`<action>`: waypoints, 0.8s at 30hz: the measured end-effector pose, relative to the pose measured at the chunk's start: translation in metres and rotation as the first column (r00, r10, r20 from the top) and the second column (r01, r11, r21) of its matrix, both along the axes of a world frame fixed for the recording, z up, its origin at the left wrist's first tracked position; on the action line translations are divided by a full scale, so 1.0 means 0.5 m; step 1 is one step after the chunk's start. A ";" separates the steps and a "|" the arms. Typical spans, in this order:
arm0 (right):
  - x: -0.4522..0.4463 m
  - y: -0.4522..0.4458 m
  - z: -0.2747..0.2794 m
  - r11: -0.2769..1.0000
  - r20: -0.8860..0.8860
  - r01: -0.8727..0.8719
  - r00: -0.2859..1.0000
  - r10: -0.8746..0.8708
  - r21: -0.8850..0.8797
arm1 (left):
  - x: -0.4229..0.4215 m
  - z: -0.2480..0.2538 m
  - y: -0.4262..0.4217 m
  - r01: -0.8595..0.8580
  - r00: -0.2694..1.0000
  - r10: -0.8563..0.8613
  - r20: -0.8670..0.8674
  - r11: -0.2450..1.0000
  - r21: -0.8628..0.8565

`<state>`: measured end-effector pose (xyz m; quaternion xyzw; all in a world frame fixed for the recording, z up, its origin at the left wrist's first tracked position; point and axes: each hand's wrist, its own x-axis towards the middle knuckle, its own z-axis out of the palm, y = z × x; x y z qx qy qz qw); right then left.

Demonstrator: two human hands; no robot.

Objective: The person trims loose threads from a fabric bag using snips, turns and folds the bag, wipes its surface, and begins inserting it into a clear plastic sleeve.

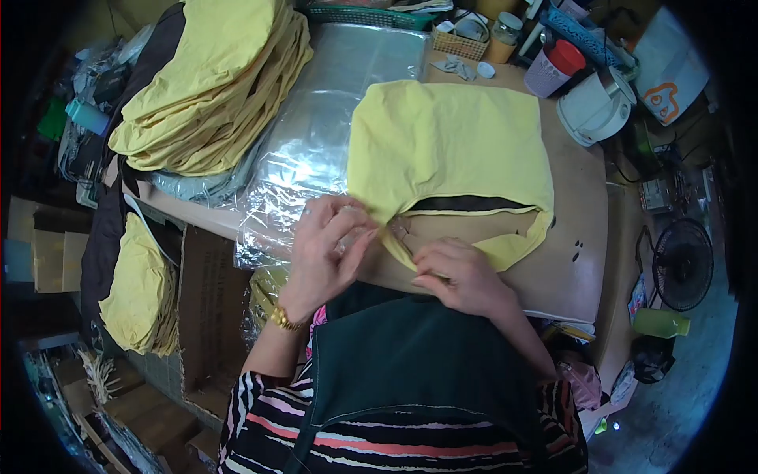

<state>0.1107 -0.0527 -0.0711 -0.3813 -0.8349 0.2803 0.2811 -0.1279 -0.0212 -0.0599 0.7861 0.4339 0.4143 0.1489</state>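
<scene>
A yellow cloth shoulder bag (458,142) lies flat on the brown work surface, its dark lining (474,205) showing along the open mouth. The bag's strap (513,249) loops toward my body. My left hand (335,241), with a gold watch on the wrist, pinches the strap close to where it meets the bag's left side. Farther along the same strap, my right hand (458,272) has its fingers closed around the band. Exactly what the fingertips press on is partly hidden.
Clear plastic bags (292,150) lie left of the bag, beside a tall pile of yellow cloth bags (213,87). A white kettle (596,107), a pink cup (553,71) and a small basket (460,43) stand at the back right. A cardboard box (209,308) sits below left.
</scene>
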 end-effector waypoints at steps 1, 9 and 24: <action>-0.012 -0.001 -0.001 1.000 0.003 0.010 1.000 -0.010 0.000 | 0.018 -0.001 0.017 0.027 1.000 -0.028 0.012 0.999 0.035; 0.133 0.012 -0.037 0.664 0.116 0.568 0.711 -0.693 0.486 | 0.015 0.097 0.030 -0.049 0.972 0.010 0.235 0.985 0.163; 0.386 0.025 -0.162 0.565 -0.173 0.774 0.538 -0.825 -0.286 | 0.026 -0.100 0.086 -0.049 0.971 -0.073 -0.227 0.872 -0.487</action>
